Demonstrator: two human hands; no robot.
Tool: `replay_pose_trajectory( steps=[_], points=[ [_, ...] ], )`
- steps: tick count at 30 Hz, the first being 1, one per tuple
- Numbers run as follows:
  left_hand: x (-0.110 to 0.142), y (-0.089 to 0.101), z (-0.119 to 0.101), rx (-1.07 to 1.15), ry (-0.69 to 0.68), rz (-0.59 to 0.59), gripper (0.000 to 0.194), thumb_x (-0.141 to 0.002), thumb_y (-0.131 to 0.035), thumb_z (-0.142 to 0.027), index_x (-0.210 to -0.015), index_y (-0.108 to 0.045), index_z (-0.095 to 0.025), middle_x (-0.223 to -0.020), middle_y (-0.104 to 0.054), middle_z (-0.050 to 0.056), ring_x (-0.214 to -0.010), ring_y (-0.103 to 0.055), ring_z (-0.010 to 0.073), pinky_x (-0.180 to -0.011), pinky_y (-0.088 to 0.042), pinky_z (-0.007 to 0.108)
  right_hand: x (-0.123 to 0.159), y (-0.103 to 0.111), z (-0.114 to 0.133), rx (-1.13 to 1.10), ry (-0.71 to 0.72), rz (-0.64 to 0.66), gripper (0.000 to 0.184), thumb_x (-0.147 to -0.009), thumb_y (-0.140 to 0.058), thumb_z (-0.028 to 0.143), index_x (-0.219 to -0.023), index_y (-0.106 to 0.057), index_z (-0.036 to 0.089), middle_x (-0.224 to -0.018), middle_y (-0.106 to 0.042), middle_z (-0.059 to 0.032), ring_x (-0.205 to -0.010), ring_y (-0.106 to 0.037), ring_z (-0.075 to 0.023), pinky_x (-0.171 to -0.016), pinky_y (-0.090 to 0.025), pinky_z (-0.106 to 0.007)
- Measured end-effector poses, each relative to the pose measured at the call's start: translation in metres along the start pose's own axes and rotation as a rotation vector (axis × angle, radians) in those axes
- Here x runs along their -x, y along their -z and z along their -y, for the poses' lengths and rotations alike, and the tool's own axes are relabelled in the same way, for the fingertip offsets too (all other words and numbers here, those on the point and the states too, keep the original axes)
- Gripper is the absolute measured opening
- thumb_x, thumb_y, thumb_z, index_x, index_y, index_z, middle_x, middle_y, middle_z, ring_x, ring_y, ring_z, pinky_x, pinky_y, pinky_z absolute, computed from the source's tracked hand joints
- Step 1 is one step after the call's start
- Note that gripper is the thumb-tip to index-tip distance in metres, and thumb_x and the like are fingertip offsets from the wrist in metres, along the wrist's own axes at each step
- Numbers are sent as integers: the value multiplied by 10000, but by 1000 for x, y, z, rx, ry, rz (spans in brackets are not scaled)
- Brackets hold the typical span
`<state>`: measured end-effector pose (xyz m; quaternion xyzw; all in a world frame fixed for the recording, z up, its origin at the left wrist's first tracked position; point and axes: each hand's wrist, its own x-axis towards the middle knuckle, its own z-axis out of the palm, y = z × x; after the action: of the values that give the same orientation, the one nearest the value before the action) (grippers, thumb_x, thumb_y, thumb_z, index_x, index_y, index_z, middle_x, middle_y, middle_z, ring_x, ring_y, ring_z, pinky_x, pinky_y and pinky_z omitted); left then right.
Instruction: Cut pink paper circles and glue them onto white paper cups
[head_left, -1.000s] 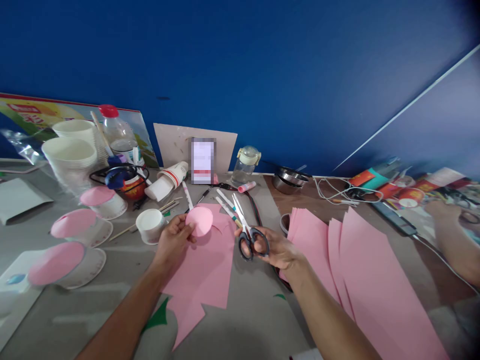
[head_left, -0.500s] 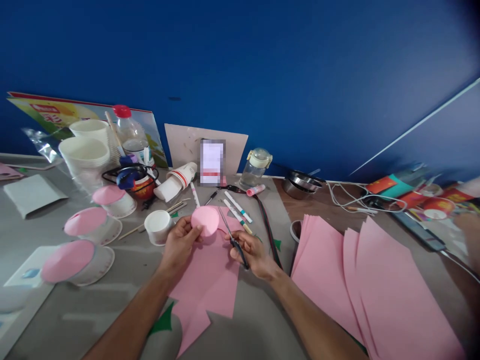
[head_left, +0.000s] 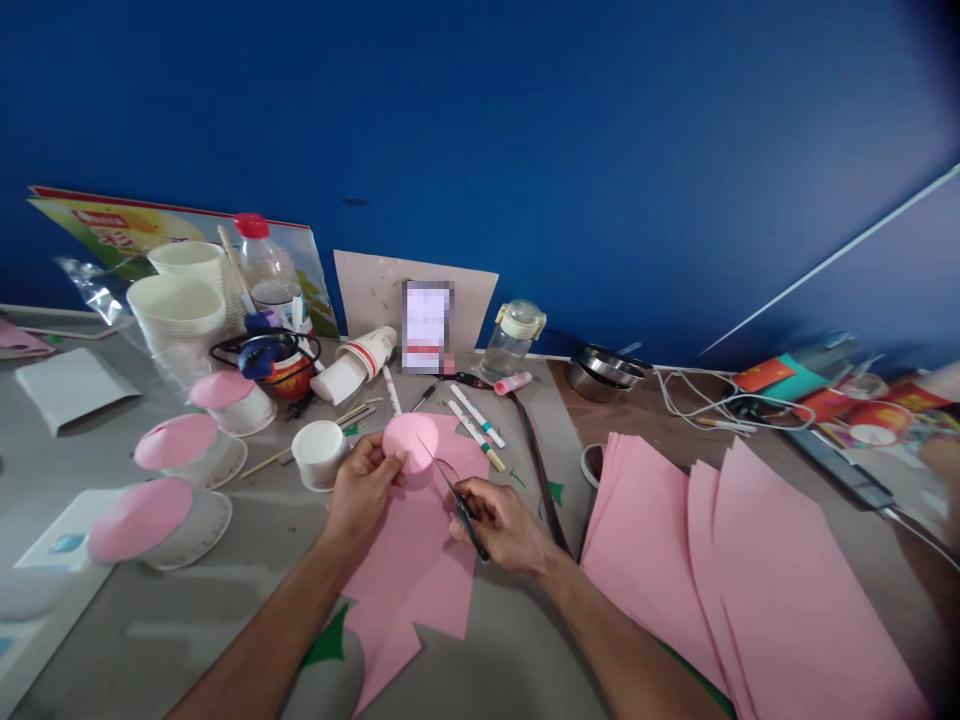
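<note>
My left hand [head_left: 367, 483] pinches a pink paper circle [head_left: 409, 440] by its lower left edge, thumb on top. Black-handled scissors [head_left: 466, 515] are in my right hand [head_left: 501, 525], with the fingers wrapped round the handles. The thin blades slant up and left over the circle; whether they touch it I cannot tell. Beneath both hands lies a cut pink paper sheet [head_left: 420, 570] with notched edges. A short white paper cup [head_left: 319, 455] stands left of my left hand. Farther left, several similar cups bear pink paper tops, one of them the nearest pink-topped cup [head_left: 142, 520].
Stacked white cups [head_left: 176, 305] and a red-capped bottle [head_left: 262, 265] stand at the back left. Markers [head_left: 478, 416] lie beyond my hands, near a glass jar [head_left: 514, 337]. Pink sheets [head_left: 645, 540] fill the right side. Another person's arm [head_left: 943, 460] shows at the right edge.
The scissors have swung from upright, blades apart, to slanting left over the circle as my right hand moved left. The circle stays in my left hand. The view has shifted slightly.
</note>
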<state>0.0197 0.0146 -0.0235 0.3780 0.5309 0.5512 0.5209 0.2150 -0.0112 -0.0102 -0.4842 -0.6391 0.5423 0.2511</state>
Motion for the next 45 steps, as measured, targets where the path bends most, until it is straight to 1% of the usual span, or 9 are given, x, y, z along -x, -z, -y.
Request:
replay_pose_trajectory(
  steps=[9,18,24,31,45],
  points=[
    [1,-3,-5,-25,14,-18,383,-656,-729,-430,-872,-585,-147,-619,-603,-31,-494,-499,86,-461,-397,198,-1,-1,-5,43,11,19,178,-713,-684,240,-856,-588,197,-567,-367,78,-516,-308,-80,-464,-221,-197],
    [1,-2,-4,-40,15,-4,361,-677,-716,-420,-871,-578,-149,-608,-594,-34,-508,-504,91,-464,-406,194,-1,-2,-4,7,11,35,154,-732,-676,259,-841,-587,196,-568,-348,78,-519,-297,-81,-470,-225,-199],
    [1,-2,-3,-48,16,-10,346,-687,-712,-396,-881,-579,-143,-610,-593,-36,-504,-500,82,-460,-394,183,-3,-1,-6,0,18,29,186,-726,-693,277,-855,-587,196,-567,-337,80,-522,-287,-82,-470,-215,-204],
    [1,-2,-3,-42,5,0,325,-695,-710,-384,-875,-582,-145,-609,-595,-37,-503,-501,82,-468,-406,187,-3,-1,-3,-13,1,38,197,-727,-702,312,-837,-584,199,-563,-337,81,-521,-289,-85,-471,-220,-206],
    [1,-3,-5,-34,7,-8,353,-664,-724,-402,-866,-585,-148,-619,-607,-26,-489,-506,92,-459,-412,203,-2,-1,-1,-6,-10,42,210,-732,-700,344,-813,-577,195,-569,-343,73,-523,-293,-81,-464,-222,-203]
  ],
)
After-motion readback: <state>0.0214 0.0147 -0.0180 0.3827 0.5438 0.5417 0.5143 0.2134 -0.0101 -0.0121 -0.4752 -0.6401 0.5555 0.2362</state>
